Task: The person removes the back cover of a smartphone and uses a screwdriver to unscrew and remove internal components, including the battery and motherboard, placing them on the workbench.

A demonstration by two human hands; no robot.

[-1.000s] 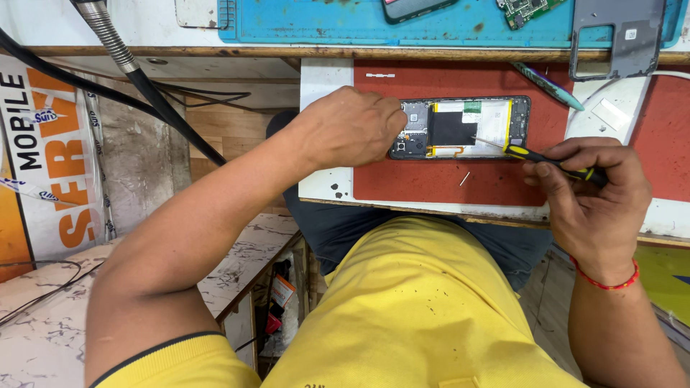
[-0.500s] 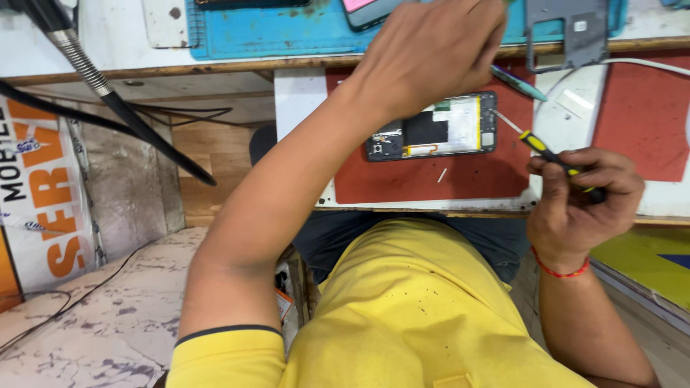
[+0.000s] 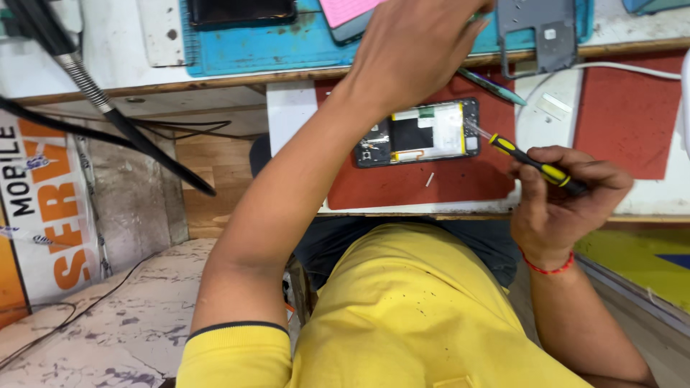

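An opened phone (image 3: 420,132) with its back off lies on a red mat (image 3: 402,183) at the bench's front edge. My right hand (image 3: 557,201) grips a black and yellow screwdriver (image 3: 535,165), tip pointing at the phone's right end. My left hand (image 3: 420,43) is raised above the phone, reaching toward the blue mat (image 3: 273,47) at the back. Whether its fingers hold anything is hidden. A small white piece (image 3: 429,179) lies on the red mat below the phone.
A grey metal plate (image 3: 539,32) and a pink-cased phone (image 3: 352,14) sit at the back. A dark phone (image 3: 241,11) lies on the blue mat. A teal pen (image 3: 492,86), white cable (image 3: 625,68) and black flexible lamp arm (image 3: 108,108) are nearby. A second red mat (image 3: 625,122) lies right.
My left hand left the phone and rose up and away toward the back of the bench. My right hand stays with the screwdriver by the phone's right end.
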